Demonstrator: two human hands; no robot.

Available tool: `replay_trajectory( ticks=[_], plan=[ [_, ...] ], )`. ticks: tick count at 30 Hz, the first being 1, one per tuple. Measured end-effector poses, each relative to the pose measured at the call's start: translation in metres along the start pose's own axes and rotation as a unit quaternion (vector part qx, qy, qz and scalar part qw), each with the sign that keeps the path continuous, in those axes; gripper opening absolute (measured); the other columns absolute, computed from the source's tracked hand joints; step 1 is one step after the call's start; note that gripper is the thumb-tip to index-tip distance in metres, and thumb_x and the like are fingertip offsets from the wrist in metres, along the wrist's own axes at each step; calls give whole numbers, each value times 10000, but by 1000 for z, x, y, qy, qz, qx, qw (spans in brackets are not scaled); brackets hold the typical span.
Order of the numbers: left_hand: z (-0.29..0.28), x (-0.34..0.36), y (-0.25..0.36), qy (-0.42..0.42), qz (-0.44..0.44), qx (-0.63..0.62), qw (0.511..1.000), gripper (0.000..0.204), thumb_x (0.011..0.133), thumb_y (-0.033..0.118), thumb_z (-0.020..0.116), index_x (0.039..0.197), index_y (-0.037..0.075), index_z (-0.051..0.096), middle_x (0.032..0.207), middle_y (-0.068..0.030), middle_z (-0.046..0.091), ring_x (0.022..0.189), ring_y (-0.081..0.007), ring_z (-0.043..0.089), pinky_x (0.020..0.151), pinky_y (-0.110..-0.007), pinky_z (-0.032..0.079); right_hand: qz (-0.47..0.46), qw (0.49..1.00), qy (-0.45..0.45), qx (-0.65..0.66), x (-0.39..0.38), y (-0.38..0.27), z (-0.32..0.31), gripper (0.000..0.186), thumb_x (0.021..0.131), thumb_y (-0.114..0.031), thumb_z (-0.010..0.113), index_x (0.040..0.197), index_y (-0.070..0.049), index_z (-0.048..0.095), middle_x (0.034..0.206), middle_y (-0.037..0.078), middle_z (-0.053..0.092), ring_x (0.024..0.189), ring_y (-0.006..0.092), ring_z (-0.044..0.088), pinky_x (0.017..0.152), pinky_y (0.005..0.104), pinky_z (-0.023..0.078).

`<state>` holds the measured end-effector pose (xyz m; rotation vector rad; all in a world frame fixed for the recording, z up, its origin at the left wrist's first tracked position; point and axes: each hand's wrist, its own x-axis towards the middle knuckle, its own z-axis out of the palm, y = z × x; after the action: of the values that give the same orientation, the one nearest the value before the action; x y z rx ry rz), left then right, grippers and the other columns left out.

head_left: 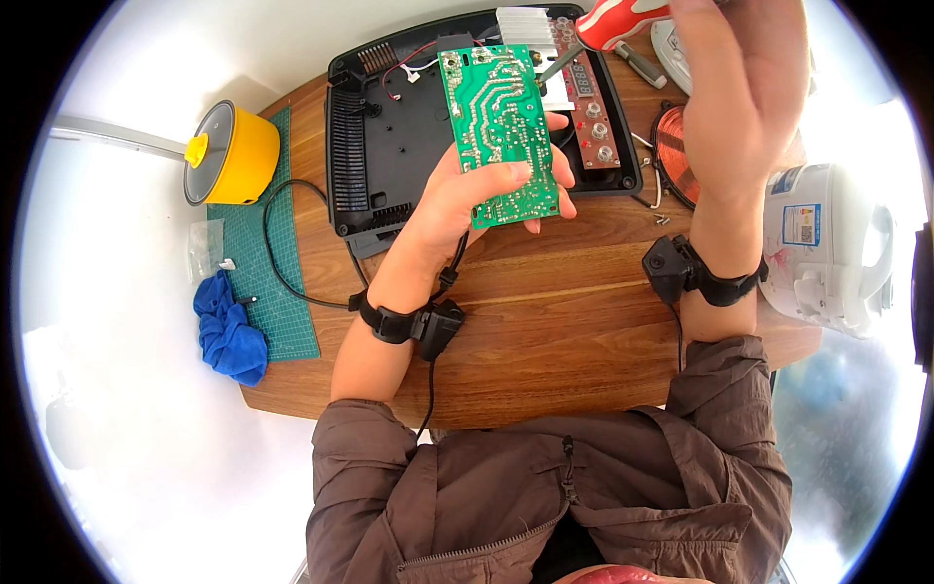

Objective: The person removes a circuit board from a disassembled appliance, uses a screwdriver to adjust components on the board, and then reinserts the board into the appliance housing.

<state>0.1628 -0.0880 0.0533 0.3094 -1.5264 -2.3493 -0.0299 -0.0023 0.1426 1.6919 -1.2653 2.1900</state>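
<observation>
One green circuit board (501,122) fills the left grip (467,190); the right grip (747,68) clasps one red-handled screwdriver (623,21).

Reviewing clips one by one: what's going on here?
The person's left hand holds a green circuit board partly over an open black housing. The right hand holds a red-and-white screwdriver, its shaft angled toward the board's upper right edge; whether the tip touches is unclear. A coil lies right of the housing.
</observation>
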Motion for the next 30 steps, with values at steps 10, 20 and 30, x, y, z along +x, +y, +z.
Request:
replay_trajectory(
  ticks=[10, 20, 30],
  plan=[
    [3, 1, -2, 9, 9, 11, 1000, 727, 930, 294, 663, 1506, -80, 422, 1080, -162, 722, 904, -273, 764, 599, -300, 571, -72, 996, -41, -21, 1, -2, -1, 704, 972, -45, 707, 1585, 31, 370, 1266, 174, 648, 1215, 206, 623, 1031, 314, 518],
    [6, 3, 0, 11, 14, 4, 1000, 739, 922, 302, 665, 1498, -93, 421, 1075, -163, 722, 896, -273, 764, 599, -297, 569, -33, 990, -109, 78, 11, -2, -18, 572, 1043, -107, 594, 1564, 14, 389, 1203, 137, 634, 1146, 206, 645, 1021, 331, 531],
    [6, -2, 1, 22, 10, 13, 1000, 741, 907, 294, 662, 1492, -95, 427, 1067, -162, 722, 892, -273, 763, 594, -299, 569, -28, 991, 2, 134, 0, -7, 7, 676, 915, -10, 490, 1571, 43, 335, 1153, 108, 580, 1077, 192, 613, 1010, 330, 499]
  ],
)
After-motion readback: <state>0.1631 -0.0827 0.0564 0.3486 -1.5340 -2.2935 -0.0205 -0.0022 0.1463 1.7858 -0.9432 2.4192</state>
